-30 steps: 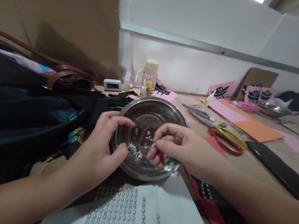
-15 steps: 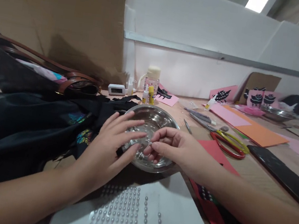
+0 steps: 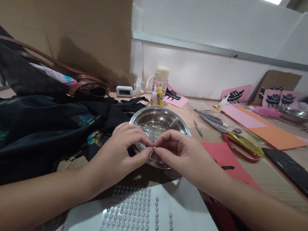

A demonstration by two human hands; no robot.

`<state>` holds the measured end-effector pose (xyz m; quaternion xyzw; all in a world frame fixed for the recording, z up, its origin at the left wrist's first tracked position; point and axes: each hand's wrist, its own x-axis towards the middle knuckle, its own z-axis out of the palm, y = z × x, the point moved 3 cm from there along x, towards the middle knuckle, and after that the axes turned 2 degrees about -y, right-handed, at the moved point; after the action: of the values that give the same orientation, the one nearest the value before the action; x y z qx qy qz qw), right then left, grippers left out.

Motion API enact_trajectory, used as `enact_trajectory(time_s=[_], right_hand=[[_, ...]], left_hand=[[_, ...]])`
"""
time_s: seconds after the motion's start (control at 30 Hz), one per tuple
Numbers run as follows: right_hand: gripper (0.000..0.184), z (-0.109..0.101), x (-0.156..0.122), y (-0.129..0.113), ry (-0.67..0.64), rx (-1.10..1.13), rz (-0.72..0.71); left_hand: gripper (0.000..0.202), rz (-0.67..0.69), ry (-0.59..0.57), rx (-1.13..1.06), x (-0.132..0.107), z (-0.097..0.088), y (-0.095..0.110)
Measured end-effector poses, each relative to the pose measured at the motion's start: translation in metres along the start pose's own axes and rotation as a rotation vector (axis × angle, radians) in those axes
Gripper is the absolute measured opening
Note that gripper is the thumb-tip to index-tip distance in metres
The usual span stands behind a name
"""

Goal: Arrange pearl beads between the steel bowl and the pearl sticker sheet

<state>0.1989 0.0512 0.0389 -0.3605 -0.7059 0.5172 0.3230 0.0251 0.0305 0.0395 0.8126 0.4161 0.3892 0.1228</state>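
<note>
Above a round metal bowl [image 3: 168, 114], my left hand [image 3: 123, 147] and my right hand [image 3: 187, 154] meet, thumb and forefinger of each pinched together. A tiny shiny bit shows between the fingertips, too small to name. Small clear, glinting pieces lie inside the bowl, partly hidden by my fingers. Nearer to me is a white sheet [image 3: 196, 223] carrying rows of stick-on silver pearls [image 3: 126, 216]. Two of its rows stand apart on the right.
Dark cloth [image 3: 32, 133] and a handbag [image 3: 37, 73] fill the left side. Toward the right lie red paper [image 3: 211, 151], tweezers [image 3: 197, 129], red-and-yellow-handled scissors [image 3: 240, 146] and a black phone [image 3: 295, 179]. Glue bottles [image 3: 153, 96] and a drink bottle [image 3: 161, 80] stand behind the bowl.
My left hand has gone from spread fingers to a pinch and moved right to meet my right fingertips. The whole view has shifted slightly.
</note>
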Motion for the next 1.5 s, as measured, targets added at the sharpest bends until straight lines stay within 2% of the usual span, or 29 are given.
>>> enact_trajectory(time_s=[0.17, 0.37, 0.63, 0.83, 1.13, 1.37, 1.5], right_hand=[[0.005, 0.0002, -0.0012, -0.0057, 0.065, -0.349, -0.148], [0.008, 0.0052, -0.0024, -0.0065, 0.104, -0.444, -0.152], [0.007, -0.0019, -0.0021, -0.0047, 0.112, -0.291, -0.108], [0.006, -0.0008, -0.0067, -0.0062, 0.094, -0.258, -0.101], [0.005, -0.0002, -0.0077, -0.0034, 0.059, -0.234, -0.121], [0.004, -0.0004, -0.0085, -0.0054, 0.056, -0.249, -0.126], [0.004, -0.0003, -0.0092, -0.0073, 0.050, -0.257, -0.121]], left_hand=[[0.008, -0.033, -0.018, 0.013, 0.0000, 0.0016, -0.0013], [0.008, -0.010, -0.018, 0.065, 0.0001, 0.0027, -0.0002], [0.011, -0.005, -0.042, 0.079, -0.0023, 0.0008, -0.0003], [0.001, -0.109, 0.036, 0.106, -0.0031, -0.0025, -0.0026], [0.031, -0.008, -0.057, 0.114, -0.0052, -0.0007, -0.0043], [0.012, -0.063, 0.012, 0.039, -0.0037, -0.0013, -0.0035], [0.015, -0.073, 0.002, 0.076, -0.0049, -0.0016, -0.0030]])
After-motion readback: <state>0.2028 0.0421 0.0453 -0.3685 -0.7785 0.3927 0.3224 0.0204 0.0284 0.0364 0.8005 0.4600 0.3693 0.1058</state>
